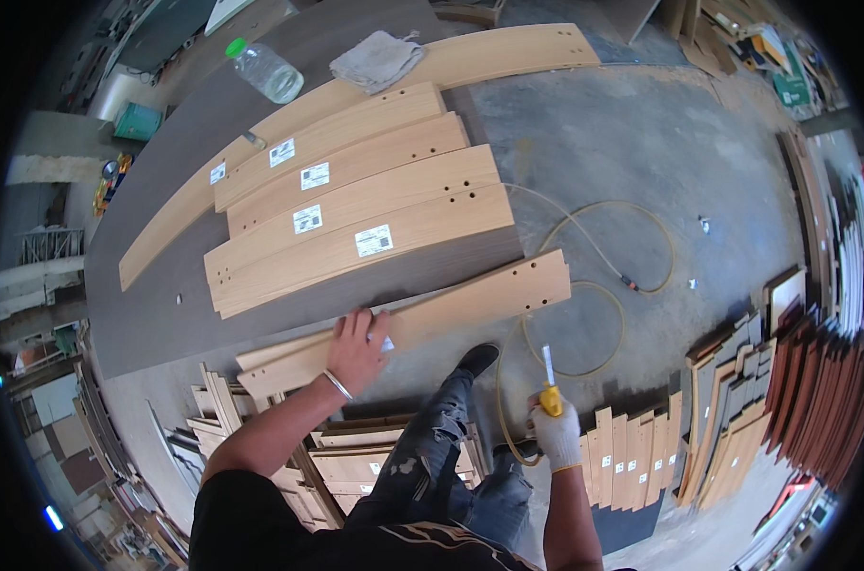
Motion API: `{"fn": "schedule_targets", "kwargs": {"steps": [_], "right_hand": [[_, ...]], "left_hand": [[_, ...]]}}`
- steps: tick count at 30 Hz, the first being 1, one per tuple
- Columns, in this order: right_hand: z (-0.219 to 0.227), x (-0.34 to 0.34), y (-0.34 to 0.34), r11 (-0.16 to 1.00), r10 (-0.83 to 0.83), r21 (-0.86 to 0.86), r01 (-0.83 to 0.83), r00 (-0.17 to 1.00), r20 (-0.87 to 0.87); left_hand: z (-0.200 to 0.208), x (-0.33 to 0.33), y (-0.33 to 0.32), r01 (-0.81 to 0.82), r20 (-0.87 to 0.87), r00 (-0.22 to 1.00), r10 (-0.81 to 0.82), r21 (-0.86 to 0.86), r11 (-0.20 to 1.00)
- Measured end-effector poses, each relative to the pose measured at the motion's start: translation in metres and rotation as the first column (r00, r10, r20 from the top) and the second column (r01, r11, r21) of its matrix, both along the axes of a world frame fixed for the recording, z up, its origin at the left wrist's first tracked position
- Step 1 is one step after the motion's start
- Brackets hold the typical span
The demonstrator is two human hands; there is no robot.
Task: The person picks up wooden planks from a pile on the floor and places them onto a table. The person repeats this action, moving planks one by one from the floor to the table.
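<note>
"Where's the long, pale tan, gently curved wooden board (460, 305)?"

"Just towards 7 o'clock from the view's centre, along the near edge of the dark grey, flat worktop (156, 324). Its long axis runs from between 8 and 9 to between 2 and 3 o'clock, with the dark-holed end towards 2 to 3."

"And the hands?"

"The bare left hand (357, 354) has its fingers curled over the board, gripping it. The white-gloved right hand (557, 433), between 4 and 5 o'clock, is closed round a yellow-handled, metal-bladed tool (550, 398), blade towards 12."
</note>
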State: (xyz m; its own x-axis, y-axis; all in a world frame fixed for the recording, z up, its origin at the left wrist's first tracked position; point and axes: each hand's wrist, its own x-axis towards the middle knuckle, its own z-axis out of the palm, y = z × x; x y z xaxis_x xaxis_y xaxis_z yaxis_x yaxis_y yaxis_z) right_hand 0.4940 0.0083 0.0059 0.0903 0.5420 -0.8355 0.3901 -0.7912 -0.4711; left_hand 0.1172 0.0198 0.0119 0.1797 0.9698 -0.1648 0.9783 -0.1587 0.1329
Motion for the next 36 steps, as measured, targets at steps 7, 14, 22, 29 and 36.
{"fn": "schedule_targets", "kwargs": {"steps": [7, 14, 22, 29, 36], "right_hand": [[-0.045, 0.062, -0.022, 0.851, 0.470, -0.017, -0.526, 0.746, 0.472], [-0.102, 0.086, -0.025, 0.756, 0.648, -0.261, -0.600, 0.630, 0.428], [-0.072, 0.018, -0.036, 0.698, 0.715, -0.155, -0.699, 0.667, 0.211], [-0.014, -0.028, -0.019, 0.644, 0.752, -0.092, -0.759, 0.607, 0.256], [-0.027, -0.080, 0.042, 0.331, 0.903, -0.068, -0.941, 0.295, 0.314]], "left_hand": [[-0.042, 0.128, 0.001, 0.060, -0.137, 0.987, -0.086, -0.182, 0.981], [-0.093, 0.132, -0.016, 0.007, -0.098, 0.994, -0.041, -0.326, 0.945], [-0.135, 0.103, -0.024, -0.137, 0.131, 0.972, 0.193, -0.349, 0.927], [-0.161, 0.100, -0.006, -0.132, 0.163, 0.971, 0.175, -0.245, 0.961], [-0.167, 0.137, -0.013, 0.003, 0.156, 0.988, 0.004, -0.048, 0.999]]}}
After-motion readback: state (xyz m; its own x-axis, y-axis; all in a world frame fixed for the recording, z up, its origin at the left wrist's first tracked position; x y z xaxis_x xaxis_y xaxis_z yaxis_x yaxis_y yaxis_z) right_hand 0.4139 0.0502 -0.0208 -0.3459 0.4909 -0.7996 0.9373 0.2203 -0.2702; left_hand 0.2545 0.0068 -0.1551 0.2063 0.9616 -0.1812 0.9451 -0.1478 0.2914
